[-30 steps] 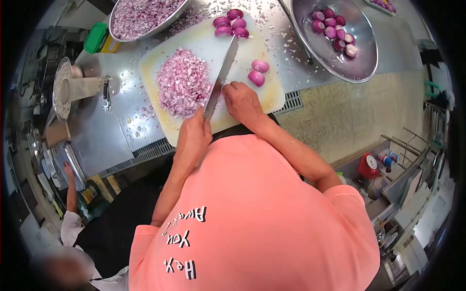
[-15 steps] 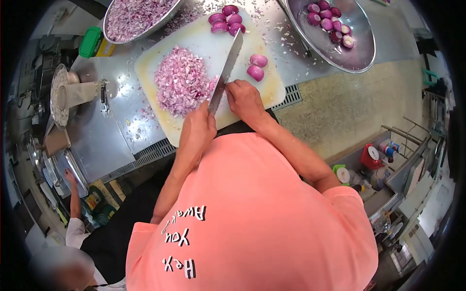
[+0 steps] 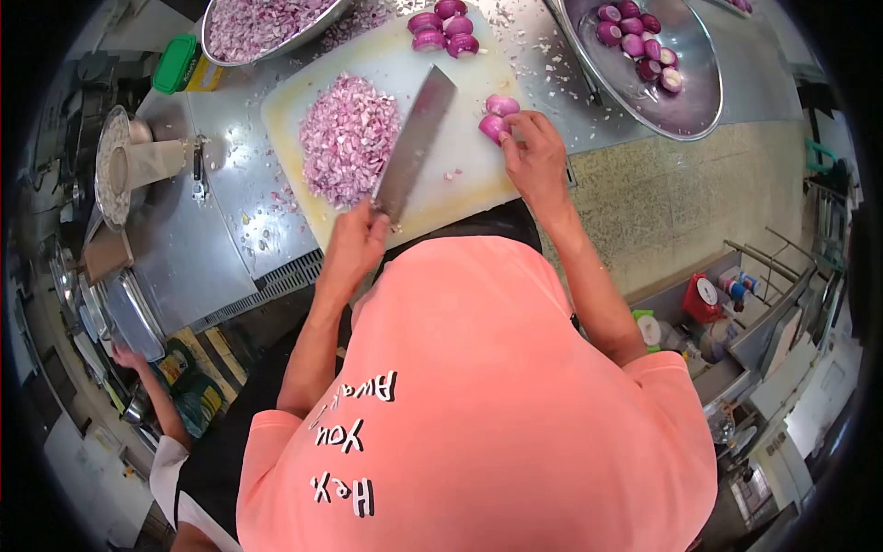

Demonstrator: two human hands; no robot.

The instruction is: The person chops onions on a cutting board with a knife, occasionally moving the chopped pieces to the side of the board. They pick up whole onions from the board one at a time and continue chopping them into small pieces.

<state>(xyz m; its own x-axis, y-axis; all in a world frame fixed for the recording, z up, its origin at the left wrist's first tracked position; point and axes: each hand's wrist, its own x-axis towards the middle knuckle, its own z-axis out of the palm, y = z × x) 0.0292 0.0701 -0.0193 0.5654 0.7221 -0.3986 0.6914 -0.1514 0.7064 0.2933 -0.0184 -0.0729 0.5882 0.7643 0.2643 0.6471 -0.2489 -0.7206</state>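
My left hand (image 3: 356, 237) is closed round the handle of a broad-bladed kitchen knife (image 3: 416, 138). The blade lies across the white cutting board (image 3: 460, 198), along the right side of a heap of finely chopped purple shallot (image 3: 345, 138). At the board's right edge, my right hand (image 3: 538, 158) has its thumb and fingertips pinched on a peeled shallot piece (image 3: 492, 129). A second shallot piece (image 3: 502, 105) lies just beyond it. Several more peeled shallot pieces (image 3: 445, 29) sit grouped at the board's far edge.
A steel bowl of chopped shallot (image 3: 267, 28) stands far left, beside a green-lidded container (image 3: 175, 64). Another steel bowl (image 3: 685, 101) at far right holds several whole shallots. A peeler-like tool (image 3: 199, 170) lies on the steel table. Another person's arm (image 3: 161, 396) shows lower left.
My right hand has moved right, from beside the blade to the shallot piece. My left hand has drawn the knife slightly left and toward me, its blade now flatter. The other person's arm has shifted.
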